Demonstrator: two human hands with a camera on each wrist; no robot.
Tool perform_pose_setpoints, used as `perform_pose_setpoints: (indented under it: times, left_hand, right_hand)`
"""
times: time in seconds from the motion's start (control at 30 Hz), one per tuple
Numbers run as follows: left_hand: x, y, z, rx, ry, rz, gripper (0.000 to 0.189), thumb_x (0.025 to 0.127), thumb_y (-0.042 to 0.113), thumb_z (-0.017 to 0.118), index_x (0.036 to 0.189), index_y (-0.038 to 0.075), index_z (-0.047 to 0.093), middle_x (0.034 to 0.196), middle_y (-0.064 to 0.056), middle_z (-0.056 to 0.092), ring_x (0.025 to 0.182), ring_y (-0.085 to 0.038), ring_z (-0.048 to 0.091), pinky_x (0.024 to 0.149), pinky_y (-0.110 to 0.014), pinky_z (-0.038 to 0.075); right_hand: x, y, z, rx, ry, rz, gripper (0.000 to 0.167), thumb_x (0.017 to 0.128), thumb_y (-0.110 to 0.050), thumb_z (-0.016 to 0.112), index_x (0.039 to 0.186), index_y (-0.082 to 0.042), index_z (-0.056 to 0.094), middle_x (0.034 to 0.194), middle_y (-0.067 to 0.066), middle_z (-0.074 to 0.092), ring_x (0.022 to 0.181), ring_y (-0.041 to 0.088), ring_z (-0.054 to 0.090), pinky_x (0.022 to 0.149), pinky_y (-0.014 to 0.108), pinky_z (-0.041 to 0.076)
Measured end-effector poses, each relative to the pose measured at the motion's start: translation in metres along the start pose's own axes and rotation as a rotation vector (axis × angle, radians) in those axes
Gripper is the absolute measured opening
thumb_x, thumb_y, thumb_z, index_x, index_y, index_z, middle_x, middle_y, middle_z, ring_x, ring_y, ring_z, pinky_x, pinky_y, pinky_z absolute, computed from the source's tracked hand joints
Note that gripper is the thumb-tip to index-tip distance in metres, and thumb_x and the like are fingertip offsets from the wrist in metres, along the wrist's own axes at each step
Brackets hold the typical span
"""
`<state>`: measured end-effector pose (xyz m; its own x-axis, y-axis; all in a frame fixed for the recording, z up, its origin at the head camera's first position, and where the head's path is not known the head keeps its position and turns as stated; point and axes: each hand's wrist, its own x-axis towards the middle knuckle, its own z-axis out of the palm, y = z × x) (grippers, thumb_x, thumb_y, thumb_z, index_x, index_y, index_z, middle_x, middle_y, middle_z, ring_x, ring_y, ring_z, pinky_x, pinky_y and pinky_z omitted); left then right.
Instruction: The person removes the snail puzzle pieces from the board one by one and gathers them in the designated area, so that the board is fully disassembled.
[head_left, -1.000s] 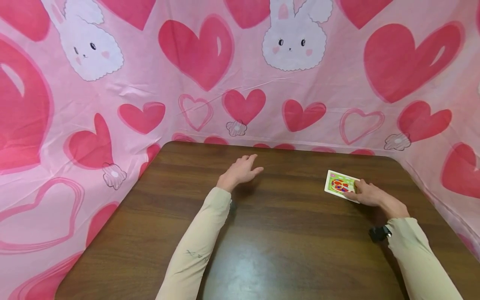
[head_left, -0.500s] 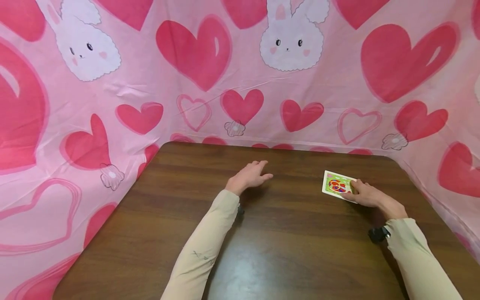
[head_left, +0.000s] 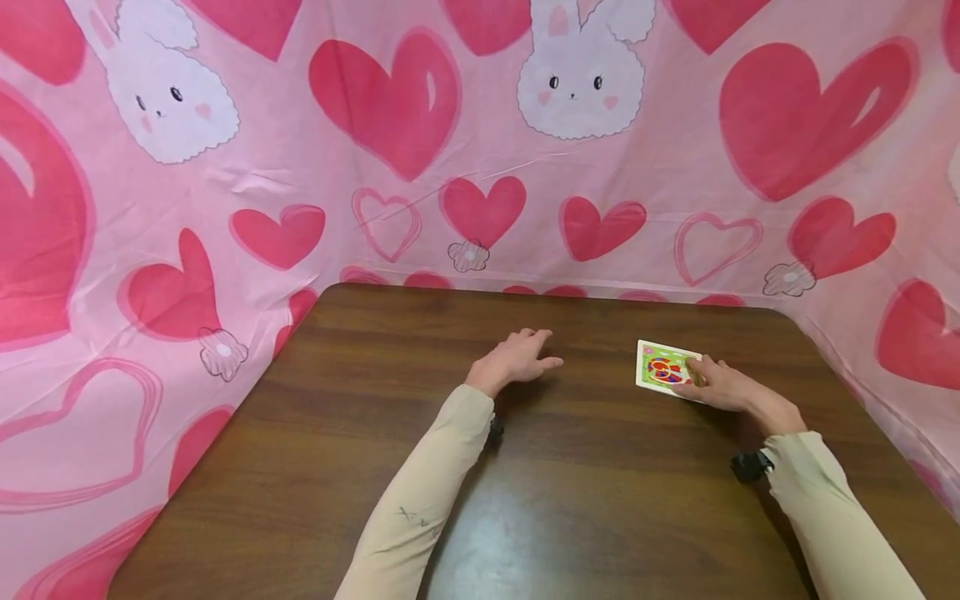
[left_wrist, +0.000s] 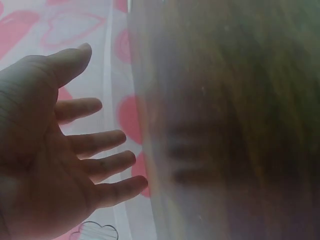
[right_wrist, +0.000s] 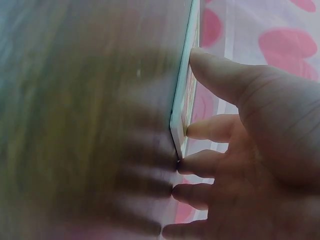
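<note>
Picture card [head_left: 658, 368] under my right fingers [right_wrist: 202, 162]: press lightly, guide evenly

My right thumb [right_wrist: 220, 74] and forefinger [right_wrist: 215, 128] rest on the card's face, at the end nearest my palm; the rest lies ahead of them, seemingly flat on the tabletop [head_left: 585, 483]. These fingers are extended, touching the card without clenching it. My left fingers [left_wrist: 102, 142] are spread and released, holding nothing, well apart beyond the card's other end. I judge this a guiding step: equal pressure from thumb and forefinger should keep the card from swivelling. My other right fingers, beside its corner, could snag the edge, so I'd best keep them relaxed.
</note>
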<state>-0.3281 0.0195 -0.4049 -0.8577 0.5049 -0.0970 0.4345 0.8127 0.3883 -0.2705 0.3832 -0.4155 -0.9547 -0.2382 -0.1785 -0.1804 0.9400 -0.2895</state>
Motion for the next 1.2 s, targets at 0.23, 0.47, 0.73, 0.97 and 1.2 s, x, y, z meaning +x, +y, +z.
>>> perform_pose_setpoints:
  times: [0.23, 0.47, 0.73, 0.97, 1.2]
  left_hand:
    - [0.001, 0.005, 0.007, 0.027, 0.003, -0.002, 0.067, 0.096, 0.054, 0.052, 0.152, 0.020, 0.035, 0.154, -0.009, 0.040, 0.141, -0.029, 0.040, 0.114, -0.048, 0.036]
    - [0.001, 0.012, 0.012, -0.003, -0.006, -0.012, 0.067, 0.096, 0.053, 0.054, 0.152, 0.020, 0.035, 0.154, -0.010, 0.039, 0.141, -0.029, 0.039, 0.113, -0.048, 0.038]
    - [0.002, 0.019, 0.016, 0.017, 0.004, -0.031, 0.067, 0.095, 0.053, 0.056, 0.150, 0.022, 0.037, 0.152, -0.009, 0.042, 0.139, -0.028, 0.042, 0.112, -0.048, 0.039]
    - [0.005, 0.030, 0.019, 0.074, 0.000, -0.028, 0.065, 0.094, 0.053, 0.056, 0.149, 0.022, 0.040, 0.150, -0.007, 0.045, 0.135, -0.027, 0.044, 0.109, -0.047, 0.043]
    - [0.007, 0.034, 0.023, 0.119, -0.020, -0.038, 0.065, 0.094, 0.055, 0.055, 0.150, 0.024, 0.040, 0.151, -0.007, 0.044, 0.139, -0.028, 0.042, 0.110, -0.047, 0.041]
  right_hand:
    - [0.005, -0.012, 0.003, 0.010, -0.020, 0.005, 0.087, 0.094, -0.048, 0.058, 0.143, 0.018, 0.029, 0.143, 0.053, 0.018, 0.129, 0.072, 0.019, 0.104, 0.075, 0.023]
    - [0.012, -0.021, 0.006, 0.002, -0.032, 0.001, 0.090, 0.093, -0.053, 0.057, 0.145, 0.015, 0.028, 0.146, 0.049, 0.017, 0.132, 0.069, 0.019, 0.106, 0.073, 0.024]
    - [0.019, -0.035, 0.007, -0.001, -0.026, -0.024, 0.088, 0.094, -0.052, 0.057, 0.146, 0.014, 0.030, 0.146, 0.049, 0.019, 0.133, 0.068, 0.018, 0.107, 0.073, 0.023]
    - [0.027, -0.047, 0.011, -0.018, -0.022, -0.060, 0.086, 0.095, -0.050, 0.057, 0.145, 0.014, 0.031, 0.147, 0.048, 0.020, 0.134, 0.068, 0.018, 0.108, 0.072, 0.023]
    - [0.030, -0.058, 0.014, -0.027, -0.048, -0.053, 0.086, 0.095, -0.052, 0.056, 0.147, 0.011, 0.030, 0.149, 0.046, 0.018, 0.137, 0.065, 0.015, 0.110, 0.071, 0.020]
